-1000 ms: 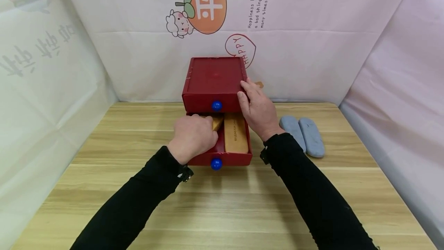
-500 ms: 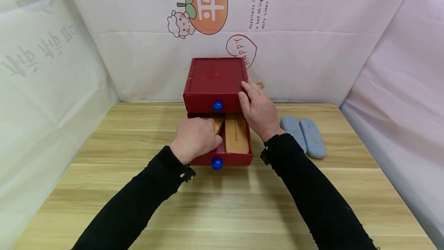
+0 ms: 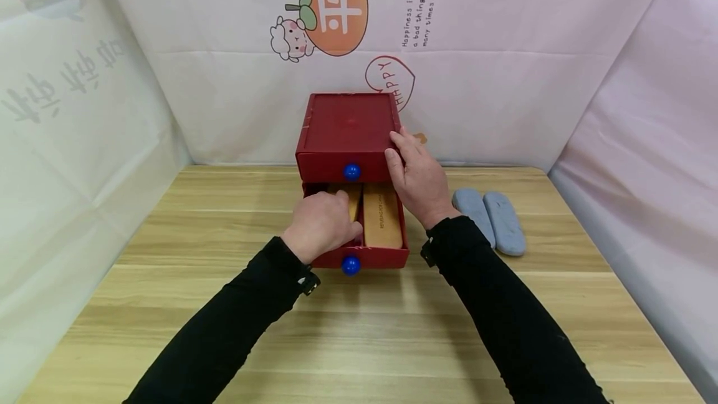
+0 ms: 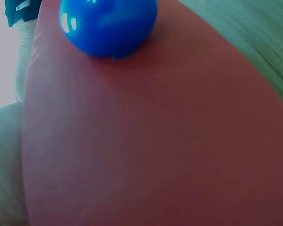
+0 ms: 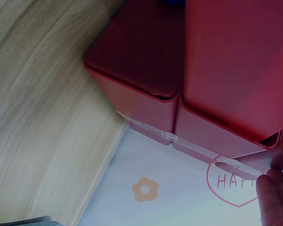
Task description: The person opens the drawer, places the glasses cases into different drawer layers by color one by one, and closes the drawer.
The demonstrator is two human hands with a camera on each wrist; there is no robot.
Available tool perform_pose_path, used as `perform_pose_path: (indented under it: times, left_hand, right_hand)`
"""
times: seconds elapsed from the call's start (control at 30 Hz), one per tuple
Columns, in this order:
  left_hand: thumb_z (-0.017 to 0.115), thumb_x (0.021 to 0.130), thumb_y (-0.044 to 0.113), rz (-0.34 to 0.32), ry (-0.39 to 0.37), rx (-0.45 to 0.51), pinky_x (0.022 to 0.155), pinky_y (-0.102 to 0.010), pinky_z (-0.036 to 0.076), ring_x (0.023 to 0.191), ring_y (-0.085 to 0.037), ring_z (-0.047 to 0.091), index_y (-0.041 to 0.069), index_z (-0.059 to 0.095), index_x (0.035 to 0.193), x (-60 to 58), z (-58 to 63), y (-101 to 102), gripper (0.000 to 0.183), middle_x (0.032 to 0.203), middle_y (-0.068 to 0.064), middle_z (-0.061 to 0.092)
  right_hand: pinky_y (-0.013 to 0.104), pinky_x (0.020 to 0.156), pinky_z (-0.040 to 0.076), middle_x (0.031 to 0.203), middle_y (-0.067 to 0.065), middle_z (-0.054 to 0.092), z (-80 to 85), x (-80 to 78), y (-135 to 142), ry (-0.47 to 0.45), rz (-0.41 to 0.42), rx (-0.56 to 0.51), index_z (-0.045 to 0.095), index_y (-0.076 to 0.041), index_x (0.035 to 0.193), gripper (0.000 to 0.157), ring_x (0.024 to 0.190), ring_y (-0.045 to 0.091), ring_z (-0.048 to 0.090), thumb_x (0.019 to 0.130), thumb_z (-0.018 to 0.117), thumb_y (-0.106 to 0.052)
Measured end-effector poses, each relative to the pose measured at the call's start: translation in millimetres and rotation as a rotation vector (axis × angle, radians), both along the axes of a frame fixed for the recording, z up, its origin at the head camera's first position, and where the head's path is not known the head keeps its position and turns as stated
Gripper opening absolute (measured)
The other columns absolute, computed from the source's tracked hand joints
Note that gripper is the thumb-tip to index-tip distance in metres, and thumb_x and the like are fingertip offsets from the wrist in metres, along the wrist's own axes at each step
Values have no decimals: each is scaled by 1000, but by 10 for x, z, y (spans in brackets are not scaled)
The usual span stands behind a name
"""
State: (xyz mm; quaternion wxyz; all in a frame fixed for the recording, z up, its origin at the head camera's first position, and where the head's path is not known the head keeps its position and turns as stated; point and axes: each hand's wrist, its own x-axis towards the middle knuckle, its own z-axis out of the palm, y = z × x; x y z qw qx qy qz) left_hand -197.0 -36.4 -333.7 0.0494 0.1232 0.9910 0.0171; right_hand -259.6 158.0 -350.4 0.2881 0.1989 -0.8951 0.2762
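Note:
A red drawer box (image 3: 350, 122) with blue knobs stands at the back of the table, one lower drawer (image 3: 384, 259) pulled out. My left hand (image 3: 321, 220) reaches into that drawer and grips a tan oblong block (image 3: 352, 195), its fingertips hidden below the knuckles. Beside it lies a second tan block (image 3: 382, 217) with small printed lettering. My right hand (image 3: 421, 182) rests against the box's upper right side, fingers extended. In the left wrist view, the red drawer front (image 4: 155, 132) and its blue knob (image 4: 108, 28) fill most of the picture.
Two blue-grey oblong blocks (image 3: 505, 223) lie side by side on the wooden table (image 3: 359, 329), right of the box. Printed white cloth (image 3: 493, 80) rises behind and along both sides. In the right wrist view, a shut drawer (image 5: 137, 52) adjoins the pulled-out one.
My left hand has shifted slightly right inside the drawer. The tan block under it has turned from slanted to nearly parallel with the other one. My right hand stays put.

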Motion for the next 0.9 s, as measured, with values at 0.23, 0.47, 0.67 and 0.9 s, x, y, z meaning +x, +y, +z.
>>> perform_pose_path:
  times: [0.23, 0.47, 0.67, 0.9]
  left_hand:
    - [58, 87, 49, -7, 11, 28, 60, -33, 53, 69, -19, 57, 6, 57, 106, -4, -26, -7, 48, 82, -7, 60]
    - [55, 91, 52, -28, 6, 49, 65, -33, 54, 73, -20, 59, 4, 58, 112, -7, -33, -39, 53, 85, -7, 62]
    - [52, 94, 45, -71, 2, 88, 74, -35, 54, 80, -21, 60, 3, 59, 113, -3, -28, -81, 47, 91, -8, 64]
    - [54, 94, 44, -99, 21, 129, 71, -34, 52, 78, -20, 58, 3, 60, 111, 12, -45, -117, 44, 86, -6, 63]
  right_hand:
    - [41, 111, 36, 157, 4, 37, 9, 6, -9, -3, 7, -1, 42, -18, 151, 61, 141, 13, 32, 102, 31, -52]
    - [40, 111, 37, 156, 4, 37, 16, 14, -10, 0, 6, -8, 42, -17, 150, 60, 141, 13, 32, 102, 31, -52]
    - [42, 111, 36, 157, 4, 37, 17, 20, -8, -8, 9, -8, 42, -17, 151, 60, 141, 14, 32, 102, 31, -51]
    - [41, 111, 36, 157, 4, 37, 15, 25, -9, -10, 1, -1, 42, -18, 151, 61, 141, 14, 32, 102, 31, -52]
